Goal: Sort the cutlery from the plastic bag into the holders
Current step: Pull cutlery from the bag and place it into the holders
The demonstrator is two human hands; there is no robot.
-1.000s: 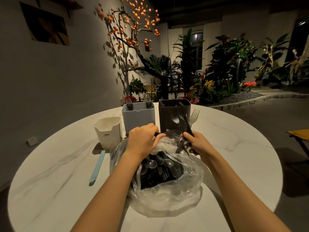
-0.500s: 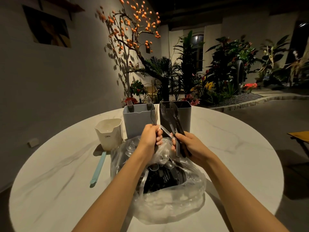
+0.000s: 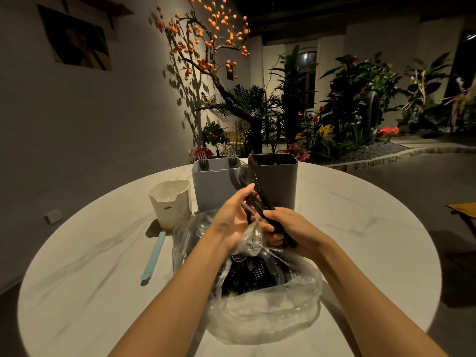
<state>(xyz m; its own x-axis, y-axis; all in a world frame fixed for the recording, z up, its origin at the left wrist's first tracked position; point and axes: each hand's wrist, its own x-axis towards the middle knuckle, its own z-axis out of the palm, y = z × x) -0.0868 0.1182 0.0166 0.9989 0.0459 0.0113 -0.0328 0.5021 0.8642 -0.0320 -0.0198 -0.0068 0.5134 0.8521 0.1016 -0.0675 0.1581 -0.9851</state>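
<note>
Head view: a bundle of dark cutlery (image 3: 268,212) is gripped in the right hand (image 3: 291,228), whose fingers are curled round the handles, with the tips angled up and away past the knuckles. The left hand (image 3: 231,217) is held just beside it, fingers fairly straight and only loosely bent, fingertips touching the upper part of the bundle; whether anything is pinched there cannot be told. Directly beneath both hands, the clear plastic bag (image 3: 262,310) is seen lying open on the round white table (image 3: 360,228), with more dark cutlery inside. Beyond the fingertips stand a grey-blue holder (image 3: 215,186), with two forks showing, and a dark holder (image 3: 275,181). Left of the left hand, a white holder (image 3: 171,202) and a pale blue utensil (image 3: 153,258) are noted.
</note>
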